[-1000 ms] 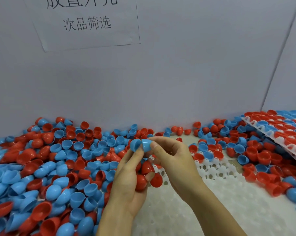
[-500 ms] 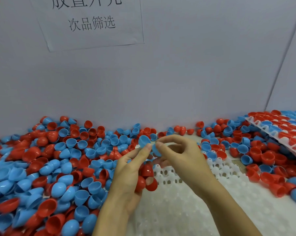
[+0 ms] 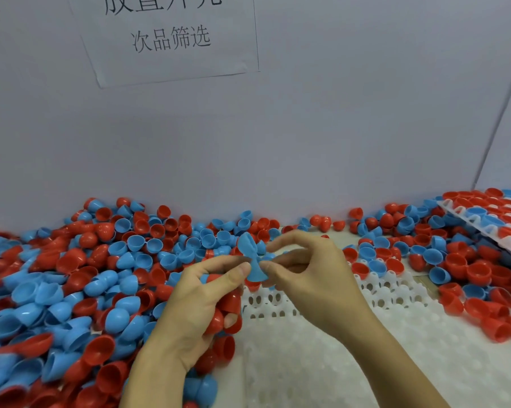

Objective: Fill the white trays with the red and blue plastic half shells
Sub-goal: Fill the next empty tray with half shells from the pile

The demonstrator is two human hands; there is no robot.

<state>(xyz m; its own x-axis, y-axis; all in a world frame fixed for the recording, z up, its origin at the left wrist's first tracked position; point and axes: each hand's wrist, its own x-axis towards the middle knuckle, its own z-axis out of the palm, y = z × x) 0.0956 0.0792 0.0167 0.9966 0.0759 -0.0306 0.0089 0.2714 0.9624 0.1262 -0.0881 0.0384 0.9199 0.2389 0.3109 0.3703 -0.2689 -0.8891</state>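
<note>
A: While both hands work over the white tray, risk sits in the pinch. Left hand and right hand meet on blue half shells held above the tray's far edge; looks like two stuck back to back, can't confirm.

B: Fingers?

A: Left thumb presses the blue ones from the left; the rest of that hand curls around a clutch of red half shells. Right thumb and forefinger pinch the blue ones from the right, other fingers spread and lifted.

B: Failure modes?

A: If the blue ones pop apart suddenly, one likely flies into the loose pile on the bench. Left palm is overfull too; any shift of the thumb could spill reds onto the tray, landing rim-down or between pockets.

B: Tray status?

A: Near tray looks empty where visible. Second tray far right is mostly filled.
</note>
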